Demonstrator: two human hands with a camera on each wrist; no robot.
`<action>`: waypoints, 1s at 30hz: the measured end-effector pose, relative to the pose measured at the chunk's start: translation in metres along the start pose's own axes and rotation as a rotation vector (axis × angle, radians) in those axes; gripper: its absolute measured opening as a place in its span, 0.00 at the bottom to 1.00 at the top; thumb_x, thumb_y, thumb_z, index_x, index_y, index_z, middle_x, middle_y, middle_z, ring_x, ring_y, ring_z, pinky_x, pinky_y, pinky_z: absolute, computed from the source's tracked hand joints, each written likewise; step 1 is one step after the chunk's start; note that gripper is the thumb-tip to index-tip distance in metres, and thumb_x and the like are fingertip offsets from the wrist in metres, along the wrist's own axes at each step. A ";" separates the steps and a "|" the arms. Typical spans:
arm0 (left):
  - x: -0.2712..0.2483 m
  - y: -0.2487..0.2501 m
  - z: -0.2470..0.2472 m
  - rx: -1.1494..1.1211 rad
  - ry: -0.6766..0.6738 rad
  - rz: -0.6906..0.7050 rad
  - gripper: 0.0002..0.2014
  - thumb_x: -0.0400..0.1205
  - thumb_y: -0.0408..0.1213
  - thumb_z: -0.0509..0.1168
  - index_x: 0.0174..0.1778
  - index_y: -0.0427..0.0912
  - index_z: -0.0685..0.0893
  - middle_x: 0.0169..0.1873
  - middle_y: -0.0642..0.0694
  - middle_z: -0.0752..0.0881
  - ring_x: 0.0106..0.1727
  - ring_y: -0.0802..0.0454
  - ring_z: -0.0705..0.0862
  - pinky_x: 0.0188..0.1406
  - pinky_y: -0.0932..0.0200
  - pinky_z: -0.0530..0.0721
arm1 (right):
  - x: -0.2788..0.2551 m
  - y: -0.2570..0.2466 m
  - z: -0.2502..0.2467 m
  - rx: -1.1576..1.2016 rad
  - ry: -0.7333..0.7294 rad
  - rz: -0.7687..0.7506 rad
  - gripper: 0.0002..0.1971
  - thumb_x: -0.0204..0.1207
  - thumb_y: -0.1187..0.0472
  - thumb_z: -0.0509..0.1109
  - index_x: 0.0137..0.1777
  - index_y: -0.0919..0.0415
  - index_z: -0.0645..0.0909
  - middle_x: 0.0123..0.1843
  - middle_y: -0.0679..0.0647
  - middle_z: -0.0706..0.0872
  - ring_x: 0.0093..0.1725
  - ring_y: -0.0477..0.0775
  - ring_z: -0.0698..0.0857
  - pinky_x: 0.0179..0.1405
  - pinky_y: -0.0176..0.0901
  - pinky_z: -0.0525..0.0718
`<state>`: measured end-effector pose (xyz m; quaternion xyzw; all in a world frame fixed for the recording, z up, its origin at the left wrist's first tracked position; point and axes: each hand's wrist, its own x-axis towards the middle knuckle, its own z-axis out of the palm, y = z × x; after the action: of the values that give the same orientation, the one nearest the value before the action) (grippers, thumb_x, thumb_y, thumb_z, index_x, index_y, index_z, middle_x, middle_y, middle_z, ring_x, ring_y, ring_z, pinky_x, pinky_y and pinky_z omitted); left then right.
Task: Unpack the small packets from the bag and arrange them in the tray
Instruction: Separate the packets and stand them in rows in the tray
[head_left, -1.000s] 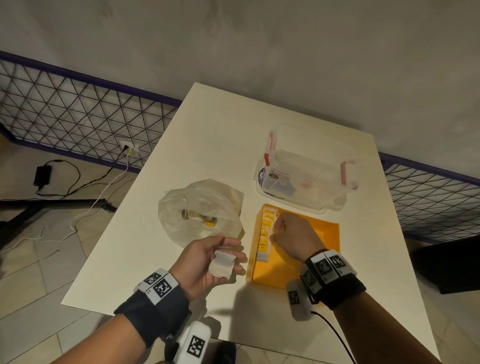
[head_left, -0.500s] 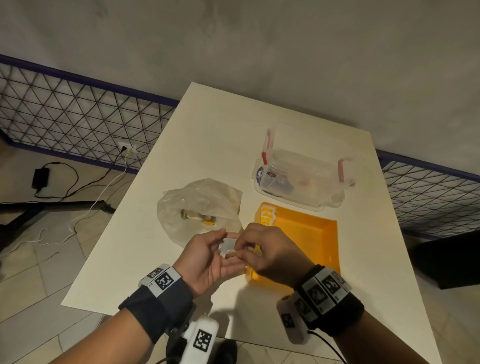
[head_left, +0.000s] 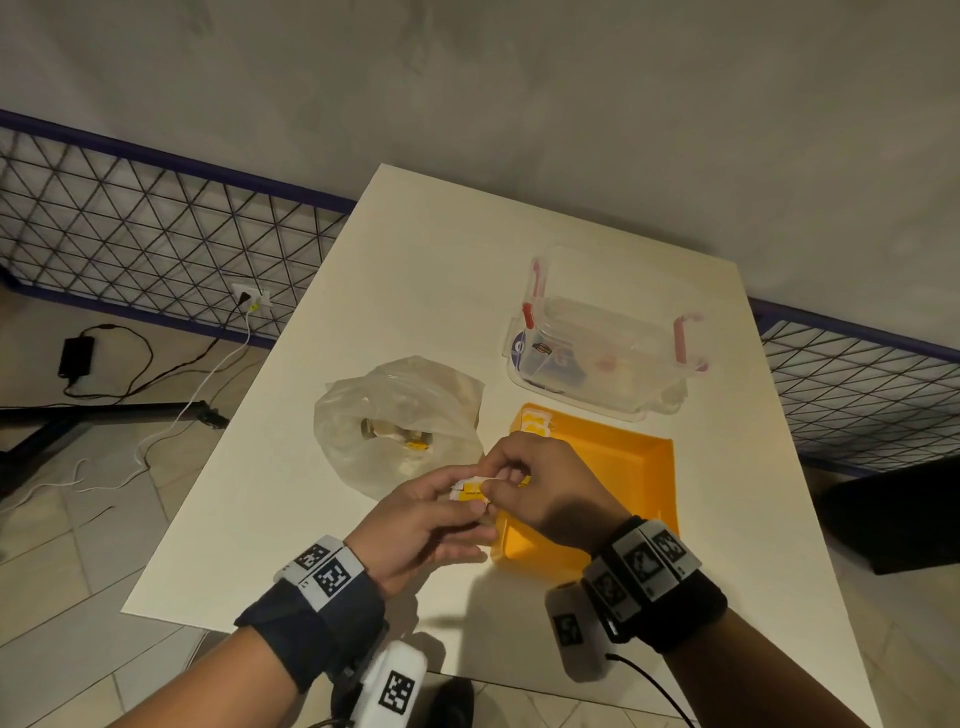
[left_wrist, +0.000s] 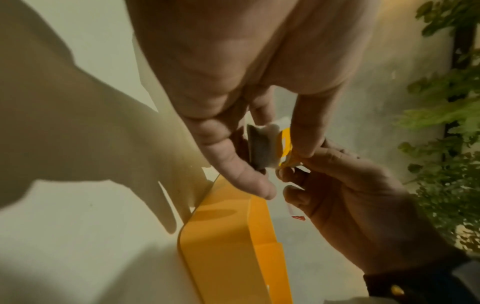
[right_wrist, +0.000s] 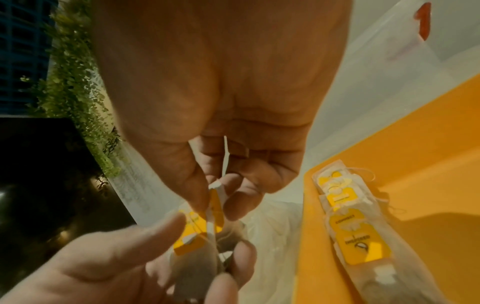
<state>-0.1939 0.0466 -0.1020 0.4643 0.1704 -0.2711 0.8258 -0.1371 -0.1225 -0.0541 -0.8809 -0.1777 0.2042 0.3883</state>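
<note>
White table (head_left: 415, 270) carries the plastic bag (head_left: 400, 415) beside the orange tray (head_left: 623, 467); both the left hand (head_left: 415, 519) and right hand (head_left: 545, 488) pinch 1 small packet (head_left: 472, 489) above the tray edge, where tugging its tag risks tearing.

Three cameras: one on my head, one on each wrist.

My head view looks forward and down over the whole bench (head_left: 426, 270); both wrist views sit very near, looking along the fingers. All three share the spot where left hand (head_left: 415, 525) and right hand (head_left: 550, 488) meet beside the orange tray (head_left: 644, 467).
</note>
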 end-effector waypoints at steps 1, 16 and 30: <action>0.000 0.000 0.000 0.007 0.019 0.012 0.23 0.72 0.31 0.73 0.64 0.43 0.86 0.54 0.24 0.86 0.50 0.35 0.88 0.68 0.26 0.76 | 0.001 -0.001 -0.001 0.019 0.001 0.010 0.02 0.75 0.63 0.75 0.47 0.58 0.87 0.38 0.48 0.86 0.38 0.43 0.82 0.39 0.36 0.81; 0.006 -0.003 0.002 0.146 0.095 0.134 0.15 0.78 0.39 0.70 0.58 0.34 0.85 0.50 0.27 0.89 0.51 0.29 0.87 0.59 0.19 0.77 | 0.010 -0.001 -0.019 0.218 0.078 0.142 0.05 0.75 0.68 0.77 0.49 0.61 0.87 0.41 0.60 0.90 0.34 0.44 0.87 0.30 0.29 0.79; 0.005 -0.004 -0.007 0.168 0.098 0.162 0.06 0.80 0.39 0.69 0.46 0.40 0.87 0.48 0.30 0.90 0.45 0.33 0.88 0.47 0.41 0.82 | 0.015 0.011 -0.065 -0.295 0.156 0.089 0.06 0.72 0.63 0.76 0.36 0.52 0.86 0.37 0.41 0.84 0.41 0.42 0.82 0.40 0.33 0.77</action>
<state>-0.1920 0.0495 -0.1110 0.5566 0.1493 -0.1940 0.7939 -0.0907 -0.1622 -0.0259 -0.9485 -0.1358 0.1238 0.2580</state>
